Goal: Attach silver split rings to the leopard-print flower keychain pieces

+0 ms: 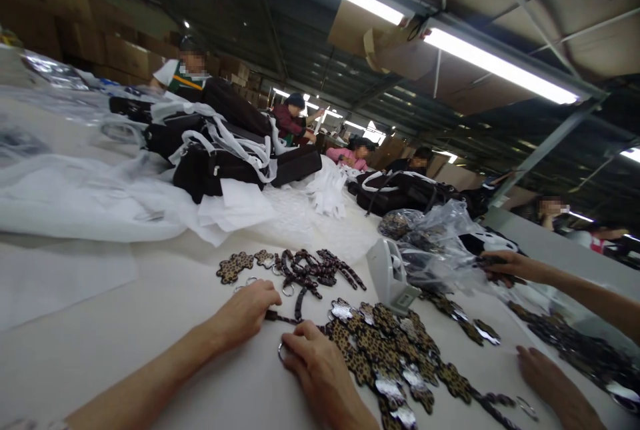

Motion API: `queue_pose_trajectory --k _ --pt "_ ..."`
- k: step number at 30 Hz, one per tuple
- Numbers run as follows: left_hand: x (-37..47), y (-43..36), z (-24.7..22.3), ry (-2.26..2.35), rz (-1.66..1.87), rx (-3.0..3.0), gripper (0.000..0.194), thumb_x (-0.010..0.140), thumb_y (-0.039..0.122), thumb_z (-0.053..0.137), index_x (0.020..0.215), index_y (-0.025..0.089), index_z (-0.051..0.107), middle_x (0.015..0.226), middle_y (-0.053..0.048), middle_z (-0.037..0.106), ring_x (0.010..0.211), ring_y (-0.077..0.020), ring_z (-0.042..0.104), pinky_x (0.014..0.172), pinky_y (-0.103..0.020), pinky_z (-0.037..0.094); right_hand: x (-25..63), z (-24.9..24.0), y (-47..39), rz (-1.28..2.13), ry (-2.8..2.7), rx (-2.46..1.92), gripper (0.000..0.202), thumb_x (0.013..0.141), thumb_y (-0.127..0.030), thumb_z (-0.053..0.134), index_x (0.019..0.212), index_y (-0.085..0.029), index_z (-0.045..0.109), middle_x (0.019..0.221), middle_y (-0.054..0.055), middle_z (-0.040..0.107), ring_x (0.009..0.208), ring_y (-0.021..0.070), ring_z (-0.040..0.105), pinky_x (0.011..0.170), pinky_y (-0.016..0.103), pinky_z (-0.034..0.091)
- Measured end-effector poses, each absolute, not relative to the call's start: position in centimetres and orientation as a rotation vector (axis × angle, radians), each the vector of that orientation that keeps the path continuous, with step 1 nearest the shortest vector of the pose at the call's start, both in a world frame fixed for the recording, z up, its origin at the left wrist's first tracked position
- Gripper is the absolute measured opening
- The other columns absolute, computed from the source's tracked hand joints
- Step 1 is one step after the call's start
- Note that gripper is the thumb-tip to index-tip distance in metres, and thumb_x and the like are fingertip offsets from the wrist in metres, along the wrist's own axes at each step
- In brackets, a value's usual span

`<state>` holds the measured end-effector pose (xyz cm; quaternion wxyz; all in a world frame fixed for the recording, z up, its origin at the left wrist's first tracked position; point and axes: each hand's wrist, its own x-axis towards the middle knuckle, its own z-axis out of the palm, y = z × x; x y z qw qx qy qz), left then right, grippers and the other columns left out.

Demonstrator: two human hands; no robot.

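Observation:
My left hand (247, 315) is low over the white table, its fingers closed on the end of a dark patterned strap (286, 319). The strap runs across toward my right hand (320, 371), whose curled fingers pinch a metal ring (281, 351). Whether ring and strap are joined is hidden by the fingers. Just beyond my hands lies a tangle of dark twisted straps (305, 269) with rings. Leopard-print flower-shaped pieces (233, 267) lie to its left. Right beside my right hand spreads a pile of similar flower pieces (385, 343), some showing shiny silver patches.
A co-worker's hand (505, 267) grips dark material by clear plastic bags (440, 237); another hand (550, 377) rests at lower right. A grey-white device (387, 270) stands behind the pile. Black bags with white-wrapped straps (215, 163) and white packing sheets (100, 197) fill the far side.

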<state>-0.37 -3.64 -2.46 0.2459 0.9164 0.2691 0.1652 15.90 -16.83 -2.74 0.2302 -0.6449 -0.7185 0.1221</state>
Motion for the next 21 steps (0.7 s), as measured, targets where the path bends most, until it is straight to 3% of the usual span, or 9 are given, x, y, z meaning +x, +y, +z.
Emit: queue_pose_trajectory --k 5,10,13,18,21 --pt "-0.1 -4.7 -1.3 0.647 0.558 2.317 0.027 0.081 0.012 0.043 0.084 0.019 0.069 0.087 -0.006 0.066 0.084 -0.0194 0.059 0.079 -0.028 0.043 15.9 -3.1 -16.9 0.437 -1.809 -1.759 0.019 0.075 -0.006 0.065 0.082 -0.022 0.07 0.08 0.0 0.069 0.077 0.0182 0.064 0.071 0.024 0.044" --pt "0.2 -6.1 -0.3 0.585 0.369 1.89 0.015 0.073 0.023 0.055 0.071 0.016 0.067 0.06 0.002 0.059 0.057 -0.0126 0.053 0.053 -0.021 0.038 16.4 -3.0 -16.5 0.597 -1.49 -1.675 0.009 0.073 -0.014 0.068 0.072 -0.021 0.062 0.058 -0.006 0.061 0.054 0.0125 0.055 0.051 0.021 0.04" --pt "0.4 -6.4 -0.2 0.587 0.278 1.637 0.012 0.067 0.025 0.058 0.068 0.014 0.064 0.051 0.005 0.052 0.045 -0.0094 0.046 0.045 -0.019 0.034 16.6 -2.6 -16.0 0.642 -1.396 -1.624 0.016 0.076 -0.021 0.068 0.064 -0.02 0.057 0.054 -0.006 0.056 0.05 0.0115 0.051 0.046 0.02 0.04" --pt "0.8 -6.2 -0.8 0.606 0.341 1.351 0.014 0.062 0.029 0.06 0.066 0.016 0.057 0.045 0.006 0.051 0.038 -0.0084 0.043 0.039 -0.019 0.034 16.8 -2.8 -15.7 0.757 -1.275 -1.45 0.02 0.074 -0.034 0.075 0.086 -0.02 0.067 0.071 0.001 0.07 0.058 0.0154 0.061 0.051 0.024 0.052" --pt "0.9 -6.0 -0.9 0.59 0.385 1.266 0.017 0.061 0.031 0.063 0.066 0.016 0.056 0.044 0.006 0.052 0.038 -0.0077 0.043 0.038 -0.019 0.034 16.7 -3.7 -15.7 0.709 -1.287 -1.375 0.025 0.076 -0.031 0.075 0.098 -0.021 0.069 0.079 0.004 0.074 0.062 0.0176 0.066 0.057 0.027 0.056"
